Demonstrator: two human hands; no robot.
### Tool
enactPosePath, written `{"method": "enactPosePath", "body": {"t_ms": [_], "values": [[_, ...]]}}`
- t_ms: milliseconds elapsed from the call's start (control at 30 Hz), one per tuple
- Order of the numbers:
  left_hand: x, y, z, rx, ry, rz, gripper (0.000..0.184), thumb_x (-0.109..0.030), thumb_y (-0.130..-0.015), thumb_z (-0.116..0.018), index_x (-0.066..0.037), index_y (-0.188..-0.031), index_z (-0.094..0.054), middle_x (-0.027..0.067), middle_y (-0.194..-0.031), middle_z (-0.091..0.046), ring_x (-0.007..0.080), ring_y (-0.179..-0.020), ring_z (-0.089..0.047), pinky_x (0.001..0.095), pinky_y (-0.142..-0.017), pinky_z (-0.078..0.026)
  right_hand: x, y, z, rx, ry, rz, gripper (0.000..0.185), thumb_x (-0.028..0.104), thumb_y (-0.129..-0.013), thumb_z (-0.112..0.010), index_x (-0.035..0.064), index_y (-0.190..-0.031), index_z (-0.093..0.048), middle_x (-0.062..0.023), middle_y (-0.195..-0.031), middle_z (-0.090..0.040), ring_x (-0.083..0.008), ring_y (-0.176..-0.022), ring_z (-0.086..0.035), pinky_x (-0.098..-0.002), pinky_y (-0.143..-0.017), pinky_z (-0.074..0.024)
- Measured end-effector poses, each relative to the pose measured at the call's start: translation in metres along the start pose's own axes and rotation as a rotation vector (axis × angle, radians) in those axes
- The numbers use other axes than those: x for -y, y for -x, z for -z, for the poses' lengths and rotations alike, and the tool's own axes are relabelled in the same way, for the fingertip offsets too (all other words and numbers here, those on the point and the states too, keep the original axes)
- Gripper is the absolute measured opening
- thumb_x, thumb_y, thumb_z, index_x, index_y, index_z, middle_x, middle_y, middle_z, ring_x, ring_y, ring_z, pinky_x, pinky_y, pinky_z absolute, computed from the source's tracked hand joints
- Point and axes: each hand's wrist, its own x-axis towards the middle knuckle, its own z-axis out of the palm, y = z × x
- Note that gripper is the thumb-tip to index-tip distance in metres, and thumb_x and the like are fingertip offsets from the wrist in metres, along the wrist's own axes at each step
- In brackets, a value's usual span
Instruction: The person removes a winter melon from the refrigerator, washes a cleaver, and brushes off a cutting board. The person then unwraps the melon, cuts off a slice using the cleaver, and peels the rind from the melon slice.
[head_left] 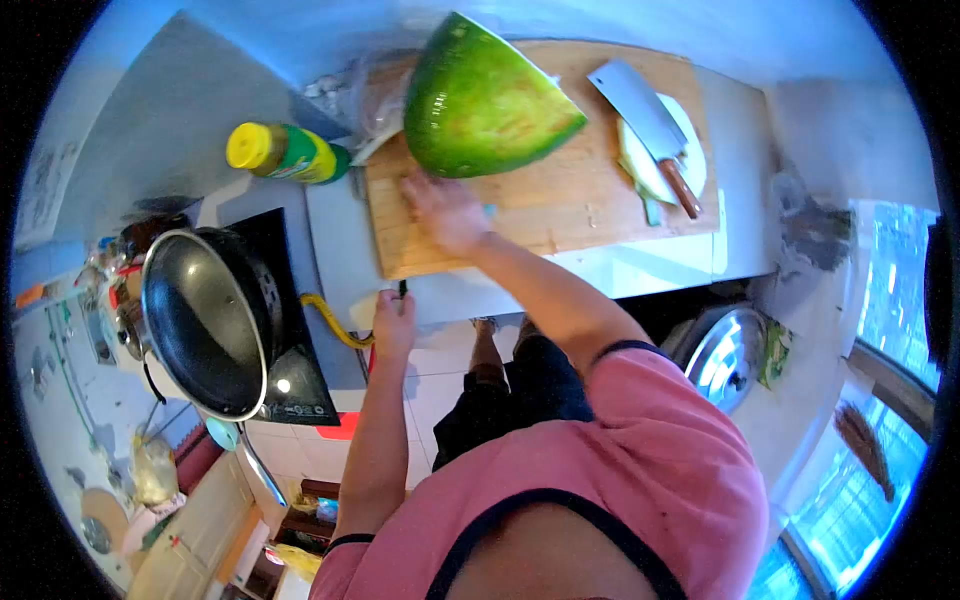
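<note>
A large piece of green watermelon [480,105] stands on the wooden cutting board [560,225], its rind toward me. My right hand [450,212] lies on the board just below the melon, fingers stretched toward its lower left edge. Whether the fingertips touch the rind, I cannot tell. My left hand [395,322] is closed at the counter's front edge, with a small dark tip showing above its fingers. The rest of what it grips is hidden. On the board's right side, a cleaver [640,110] with a wooden handle rests across a white plate [690,130] and a pale cut piece [645,165].
Left of the board stands a green bottle with a yellow cap [250,147]. A black frying pan [205,325] sits over the dark cooktop [300,375] at left. A yellow hose [335,318] curves by the counter edge. A round metal lid [730,355] lies at right.
</note>
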Motion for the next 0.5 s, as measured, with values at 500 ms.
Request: {"method": "enactPosePath", "body": {"t_ms": [500], "values": [[-0.005, -0.002, 0.004, 0.003, 0.015, 0.039, 0.037, -0.034, -0.087, -0.061, 0.001, -0.098, -0.053, 0.0234, -0.095, -0.063, 0.0396, -0.090, -0.061, 0.0453, -0.079, -0.047, -0.015, 0.061, 0.034, 0.125, 0.040, 0.389, 0.063, 0.048, -0.082, -0.057, 0.0100, -0.132, -0.046, -0.0138, -0.139, -0.042, -0.0303, -0.132, -0.035, -0.0487, -0.113, -0.0186]]}}
